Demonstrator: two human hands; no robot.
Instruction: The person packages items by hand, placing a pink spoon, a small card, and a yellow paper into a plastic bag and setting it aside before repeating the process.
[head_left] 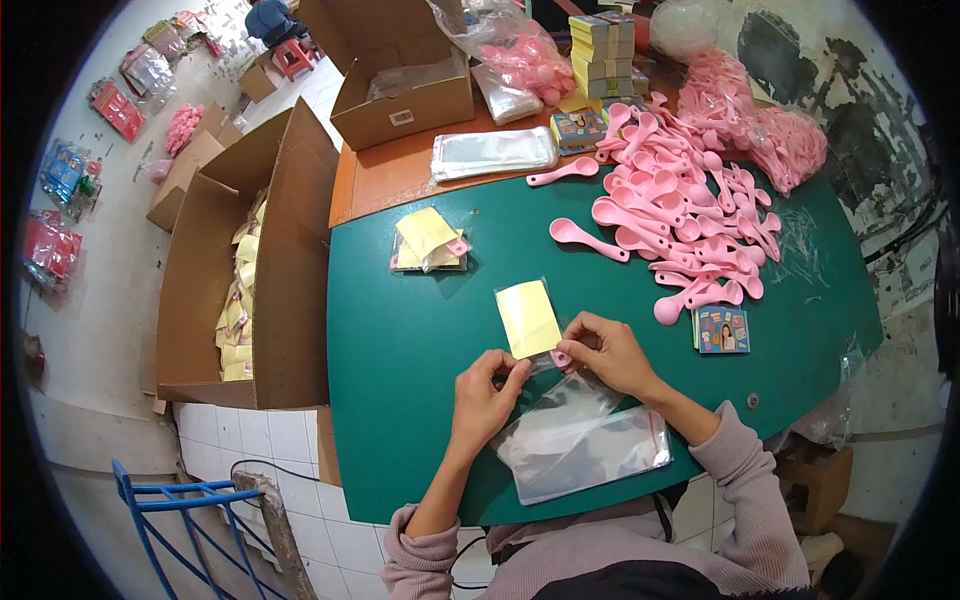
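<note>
Both of my hands pinch the near end of a clear plastic bag with a yellow card [528, 315] in it. A pink spoon handle tip [561, 357] shows at the bag's lower right corner. My left hand [488, 393] has thumb and forefinger together at the bag's lower left. At the lower right, my right hand [608, 355] is closed beside the spoon tip; the rest of that spoon is hidden. Below my hands lies a stack of clear plastic bags [590, 462]. Farther left rest several filled bags [428, 240] with yellow cards and pink spoons.
A heap of pink spoons [665, 205] covers the table's right side, with a small stack of printed cards [721, 330] before it. More clear bags [494, 153] and bundled cards [603, 55] lie behind. Left stands a cardboard box [290, 260] holding filled bags.
</note>
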